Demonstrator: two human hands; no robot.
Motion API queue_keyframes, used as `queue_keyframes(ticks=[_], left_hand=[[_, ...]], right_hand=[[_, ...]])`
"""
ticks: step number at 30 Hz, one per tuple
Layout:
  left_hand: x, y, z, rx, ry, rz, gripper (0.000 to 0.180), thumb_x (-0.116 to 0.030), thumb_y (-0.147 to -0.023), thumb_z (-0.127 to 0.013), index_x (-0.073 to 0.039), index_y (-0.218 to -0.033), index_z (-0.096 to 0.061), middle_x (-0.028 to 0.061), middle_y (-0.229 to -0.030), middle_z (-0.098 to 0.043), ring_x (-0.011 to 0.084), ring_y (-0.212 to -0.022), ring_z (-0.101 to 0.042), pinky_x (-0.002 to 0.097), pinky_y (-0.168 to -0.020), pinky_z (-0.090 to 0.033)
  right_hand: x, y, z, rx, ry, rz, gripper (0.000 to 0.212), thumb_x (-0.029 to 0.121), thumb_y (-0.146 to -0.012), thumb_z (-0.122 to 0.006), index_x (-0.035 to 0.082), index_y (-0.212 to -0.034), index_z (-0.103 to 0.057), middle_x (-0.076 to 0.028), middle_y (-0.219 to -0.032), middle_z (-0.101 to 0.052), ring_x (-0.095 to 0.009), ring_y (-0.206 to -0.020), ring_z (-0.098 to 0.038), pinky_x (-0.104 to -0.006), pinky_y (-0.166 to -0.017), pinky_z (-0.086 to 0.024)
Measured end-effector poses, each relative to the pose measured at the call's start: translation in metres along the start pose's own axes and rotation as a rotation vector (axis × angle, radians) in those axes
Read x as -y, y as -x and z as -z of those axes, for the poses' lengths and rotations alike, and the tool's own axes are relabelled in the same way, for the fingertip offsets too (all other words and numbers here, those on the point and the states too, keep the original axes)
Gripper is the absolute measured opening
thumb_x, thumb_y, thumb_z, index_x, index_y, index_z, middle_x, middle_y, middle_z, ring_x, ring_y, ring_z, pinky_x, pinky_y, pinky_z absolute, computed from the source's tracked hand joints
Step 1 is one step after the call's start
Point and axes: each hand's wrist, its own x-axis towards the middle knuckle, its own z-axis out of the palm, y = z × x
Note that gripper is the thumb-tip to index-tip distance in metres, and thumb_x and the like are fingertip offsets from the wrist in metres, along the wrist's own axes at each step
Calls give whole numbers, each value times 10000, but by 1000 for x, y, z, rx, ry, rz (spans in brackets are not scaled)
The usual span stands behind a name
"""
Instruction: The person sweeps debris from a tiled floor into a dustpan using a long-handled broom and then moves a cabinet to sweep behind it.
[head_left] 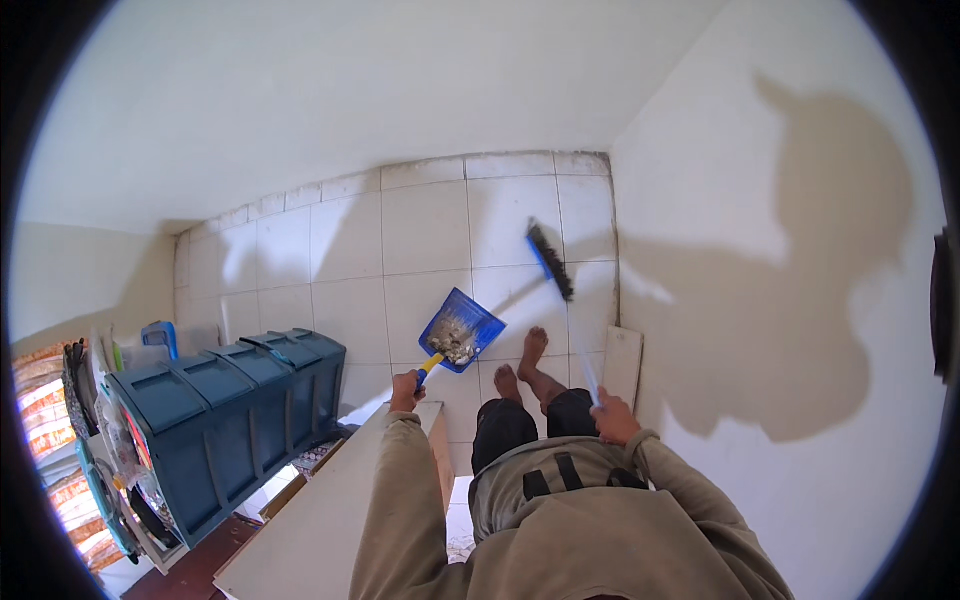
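Observation:
My left hand [407, 391] is wrapped round the yellow and blue handle of a blue dustpan [484, 318]. Greyish debris [453, 340] lies in the pan, gathered toward the handle side. Lower right of centre, my right hand [614, 417] grips the pale, thin stick of a broom [550, 262]. Its blue head with dark bristles is up and to the right of the dustpan, apart from it. Whether the bristles touch the floor I cannot tell.
White floor tiles [427, 225] run to the walls, with my bare feet [533, 352] below the broom head. A dark teal plastic cabinet [235, 420] stands at the left beside a white board-like surface [320, 510]. A loose pale panel [624, 365] lies along the right wall.

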Motion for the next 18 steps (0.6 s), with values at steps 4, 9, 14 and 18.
queue_keyframes(ticks=[4, 9, 14, 18], left_hand=[[35, 1, 12, 46, 17, 5, 230, -181, -776, -523, 47, -810, -515, 102, -656, -489, 177, -495, -513, 281, -378, -425], [42, 14, -15, 23, 99, 50, 208, -186, -779, -546, 10, -827, -493, 79, -675, -450, 187, -513, -510, 280, -383, -427], [71, 9, 8, 11, 117, 44, 224, -185, -774, -554, 7, -859, -477, 76, -691, -438, 192, -508, -503, 283, -379, -427], [78, 10, 15, 75, 145, 9, 217, -184, -781, -541, -1, -873, -468, 74, -713, -434, 190, -517, -502, 279, -380, -425]], right_hand=[[70, 60, 12, 217, -144, 12, 489, 96, -809, -489, 18, -1278, -377, -49, -593, -470, -124, -462, -457, -267, -378, -387], [81, 70, 83, 408, -521, -262, 493, 95, -799, -517, 62, -1278, -405, -16, -570, -452, -73, -435, -388, -218, -355, -309], [91, 113, 109, 263, -467, -261, 499, 95, -791, -497, 64, -1279, -404, -18, -556, -441, -79, -396, -362, -229, -350, -319], [65, 84, 53, 141, -102, 11, 533, 136, -772, -495, 44, -1285, -386, -35, -551, -445, -112, -406, -404, -267, -374, -376]])
